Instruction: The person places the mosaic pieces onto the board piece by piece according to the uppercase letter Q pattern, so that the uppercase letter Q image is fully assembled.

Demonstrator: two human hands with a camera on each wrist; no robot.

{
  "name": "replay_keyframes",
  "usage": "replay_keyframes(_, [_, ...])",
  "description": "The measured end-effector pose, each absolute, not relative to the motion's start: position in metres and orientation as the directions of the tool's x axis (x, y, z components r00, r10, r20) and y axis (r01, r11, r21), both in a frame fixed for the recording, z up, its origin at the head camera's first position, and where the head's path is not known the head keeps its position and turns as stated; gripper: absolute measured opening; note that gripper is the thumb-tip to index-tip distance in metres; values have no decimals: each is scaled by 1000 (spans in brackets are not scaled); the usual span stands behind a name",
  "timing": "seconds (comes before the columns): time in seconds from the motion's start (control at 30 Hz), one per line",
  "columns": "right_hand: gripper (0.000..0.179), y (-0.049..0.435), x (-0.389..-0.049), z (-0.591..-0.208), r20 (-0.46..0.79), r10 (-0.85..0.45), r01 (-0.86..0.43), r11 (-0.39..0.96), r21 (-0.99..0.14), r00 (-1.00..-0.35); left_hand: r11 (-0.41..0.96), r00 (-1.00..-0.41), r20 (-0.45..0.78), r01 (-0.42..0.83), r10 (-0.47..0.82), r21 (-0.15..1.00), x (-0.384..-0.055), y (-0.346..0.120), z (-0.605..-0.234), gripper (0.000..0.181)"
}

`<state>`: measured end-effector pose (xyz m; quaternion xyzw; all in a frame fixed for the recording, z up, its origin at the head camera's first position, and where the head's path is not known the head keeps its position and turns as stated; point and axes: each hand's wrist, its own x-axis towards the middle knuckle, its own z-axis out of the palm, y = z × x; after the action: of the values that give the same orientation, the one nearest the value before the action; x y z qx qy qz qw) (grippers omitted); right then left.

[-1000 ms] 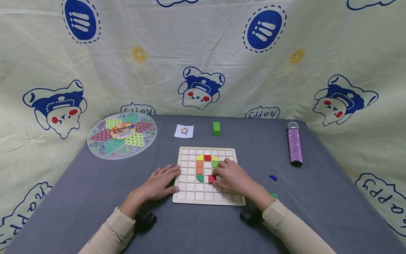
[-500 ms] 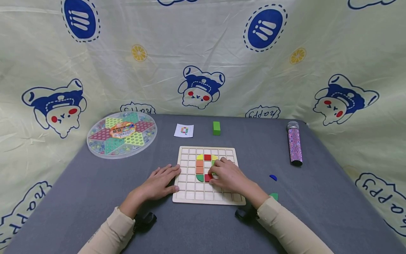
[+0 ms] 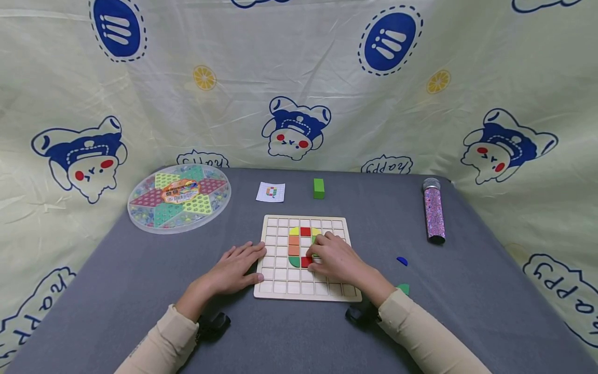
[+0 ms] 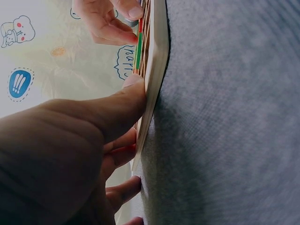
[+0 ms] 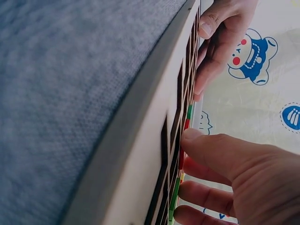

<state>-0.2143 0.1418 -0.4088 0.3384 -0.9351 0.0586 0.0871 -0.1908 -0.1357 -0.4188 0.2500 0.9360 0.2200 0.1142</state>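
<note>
A light wooden grid board (image 3: 275, 288) lies before me on the grey table. My left hand (image 3: 238, 270) rests at its left edge, fingers spread, the thumb against the rim. With thumb and fingertips my right hand (image 3: 341, 262) pinches a red square tile (image 3: 306, 262) at a cell in the lower middle. Left of that tile sits a green quarter-round tile (image 3: 294, 262). Above it come two orange tiles (image 3: 294, 245), a yellow tile (image 3: 294, 231) and another red tile (image 3: 306, 231). Tiles along the right side are partly hidden by my right hand.
A blue half-round piece (image 3: 402, 261) and a green piece (image 3: 404, 289) lie right of the board. Behind it are a printed card (image 3: 266, 196) and a green block (image 3: 318, 189). A round Chinese checkers case (image 3: 205, 224) stands far left, a glittery microphone (image 3: 434, 213) far right.
My right hand has moved slightly left with the red square tile, bringing it beside the green quarter-round tile; over the last half second it stays there. The left hand has not moved.
</note>
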Motion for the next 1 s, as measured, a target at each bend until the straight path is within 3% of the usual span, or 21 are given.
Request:
replay_keyframes(0.43, [22,159,-208,-406,259,-583,-617,783,-71,-770,775,-847,-97,425,523,468,-191,-136,-419,64])
replay_keyframes(1.0, [27,247,-183,-394,260,-482,-517,852,-86,-837,773,-847,-94,426,524,469,-189,-137,-418,64])
